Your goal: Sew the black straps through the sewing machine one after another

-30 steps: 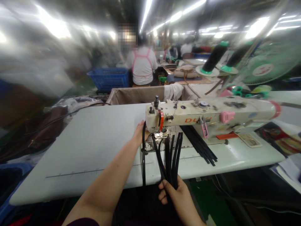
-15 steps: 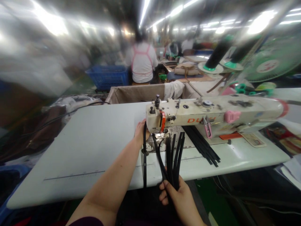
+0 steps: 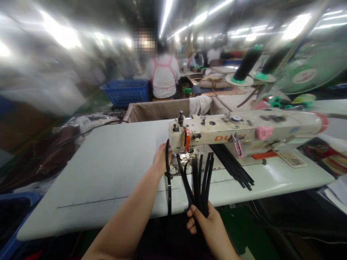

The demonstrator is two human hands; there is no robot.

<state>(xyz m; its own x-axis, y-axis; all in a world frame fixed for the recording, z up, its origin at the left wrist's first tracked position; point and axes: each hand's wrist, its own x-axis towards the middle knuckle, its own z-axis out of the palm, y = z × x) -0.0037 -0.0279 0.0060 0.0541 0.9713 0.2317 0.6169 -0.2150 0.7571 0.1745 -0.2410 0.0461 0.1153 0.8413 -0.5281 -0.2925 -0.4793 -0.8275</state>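
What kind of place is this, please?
Most likely a sewing factory. An industrial sewing machine stands on a long white table, thread cones rise behind it, and other workers sit at benches under strip lights.

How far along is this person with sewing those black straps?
Seemingly done: flat black straps piled on the white table beside the cream sewing machine. In hand: the left hand steadies one long black strap by the needle. Left: the right hand grips a bundle of black straps waiting below the needle.
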